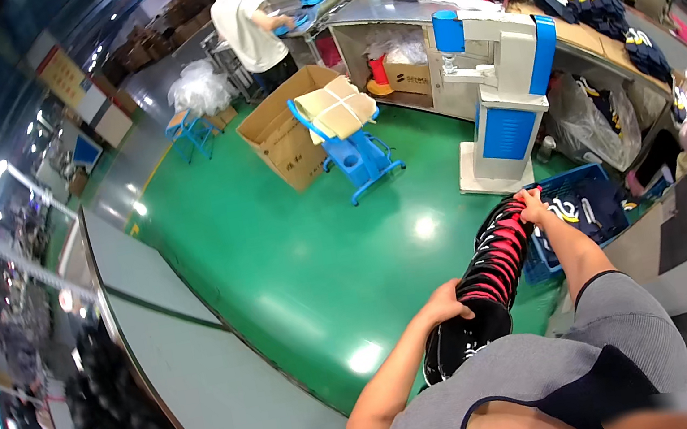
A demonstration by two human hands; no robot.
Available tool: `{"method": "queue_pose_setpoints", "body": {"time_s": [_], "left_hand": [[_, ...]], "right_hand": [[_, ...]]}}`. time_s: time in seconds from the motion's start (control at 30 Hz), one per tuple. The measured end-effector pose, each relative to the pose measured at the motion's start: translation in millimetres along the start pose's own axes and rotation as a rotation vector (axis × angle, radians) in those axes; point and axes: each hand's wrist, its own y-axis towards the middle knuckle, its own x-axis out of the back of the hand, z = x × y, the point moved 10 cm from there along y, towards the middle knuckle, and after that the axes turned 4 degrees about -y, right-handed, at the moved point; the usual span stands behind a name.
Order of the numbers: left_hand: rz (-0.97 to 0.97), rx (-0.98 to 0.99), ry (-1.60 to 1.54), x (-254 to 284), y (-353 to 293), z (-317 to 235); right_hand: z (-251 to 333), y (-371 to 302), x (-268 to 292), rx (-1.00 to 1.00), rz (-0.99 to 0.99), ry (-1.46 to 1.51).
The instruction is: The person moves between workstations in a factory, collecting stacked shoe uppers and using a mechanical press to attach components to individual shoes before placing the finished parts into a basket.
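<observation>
A long nested stack of black and red shoe uppers (496, 260) stretches in front of my body, tilted from lower left to upper right. Around its near end, by a black piece with white marks, my left hand (446, 303) is closed. My right hand (532, 206) grips the far end, next to a blue plastic crate (542, 261). Dark uppers with white and yellow trim (576, 216) lie in that crate. The undersides of the stack and some of my fingers are hidden.
Ahead stands a white and blue machine (499, 102) on a pedestal. Left of it are a blue stool-like seat (357, 158) with cardboard on it and an open carton (276, 139). A worktable (382, 10) bears more stacks. A grey partition (196, 366) runs along the left. Another person (252, 34) works farther back.
</observation>
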Motion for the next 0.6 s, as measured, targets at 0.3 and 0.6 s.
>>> {"method": "queue_pose_setpoints", "body": {"time_s": [0.3, 0.6], "left_hand": [[0.26, -0.209, 0.157, 158.6, 191.3, -81.9], [0.791, -0.127, 0.365, 197.0, 396.3, -139.3]], "right_hand": [[23.2, 188.0, 42.6, -0.169, -0.089, 0.023], [-64.8, 223.9, 47.5, -0.583, -0.183, 0.314]]}}
